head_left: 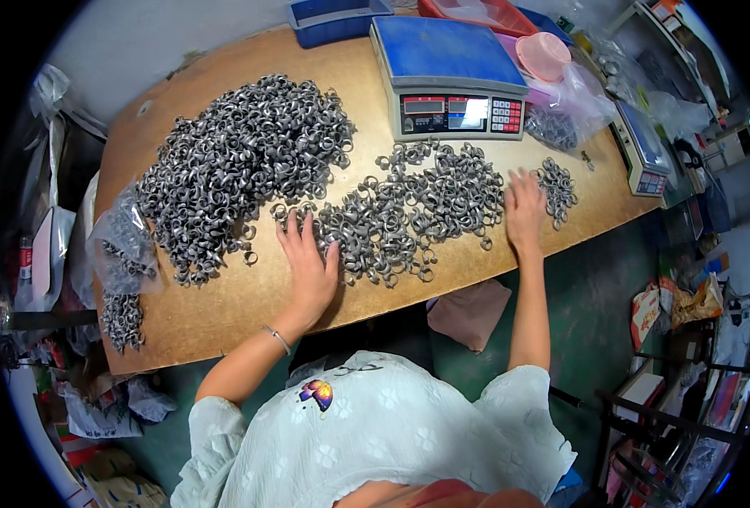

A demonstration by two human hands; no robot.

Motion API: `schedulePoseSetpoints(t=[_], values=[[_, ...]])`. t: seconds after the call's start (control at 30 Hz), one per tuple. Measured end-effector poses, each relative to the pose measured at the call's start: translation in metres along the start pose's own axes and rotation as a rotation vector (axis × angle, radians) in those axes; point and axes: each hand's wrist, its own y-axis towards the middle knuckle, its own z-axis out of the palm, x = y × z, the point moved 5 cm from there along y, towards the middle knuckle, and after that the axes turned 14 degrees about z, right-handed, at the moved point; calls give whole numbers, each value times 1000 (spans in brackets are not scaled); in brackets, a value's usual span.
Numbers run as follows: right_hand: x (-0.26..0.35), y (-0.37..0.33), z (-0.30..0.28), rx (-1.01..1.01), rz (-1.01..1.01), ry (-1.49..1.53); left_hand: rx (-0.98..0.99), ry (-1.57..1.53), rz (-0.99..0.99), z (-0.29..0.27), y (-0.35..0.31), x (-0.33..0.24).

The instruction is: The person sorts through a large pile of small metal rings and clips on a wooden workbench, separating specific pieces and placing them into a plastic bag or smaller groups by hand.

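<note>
Grey metal rings cover much of the wooden table (190, 326). The largest heap of rings (239, 152) lies at the left, and a flatter middle spread of rings (426, 203) runs to its right. My left hand (307, 271) rests at the left end of that spread, fingers apart, its tips touching or very close to a few rings. At the other end, my right hand (525, 212) lies with fingers stretched out, between the spread and a small group of rings (557, 190). Neither hand visibly grips anything; what lies under the fingertips is hidden.
A weighing scale (451, 51) with a blue top stands behind the middle spread. Clear plastic bags (125, 241) with rings lie at the left edge. A blue tray (337, 21), a pink basket (544, 55) and a second scale (642, 148) are around the far and right edges.
</note>
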Motion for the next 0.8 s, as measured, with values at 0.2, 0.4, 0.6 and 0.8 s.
schedulePoseSetpoints(t=[0.2,0.4,0.6,0.8], values=[[37,-28,23,89,78,282,-58,59,17,16,6,-3],[56,-42,19,46,149,263,-90,54,23,29,18,-10],[57,-48,22,34,164,381,-164,-73,67,12,10,-21],[68,-60,4,29,154,209,294,130,187,13,-22,-38]])
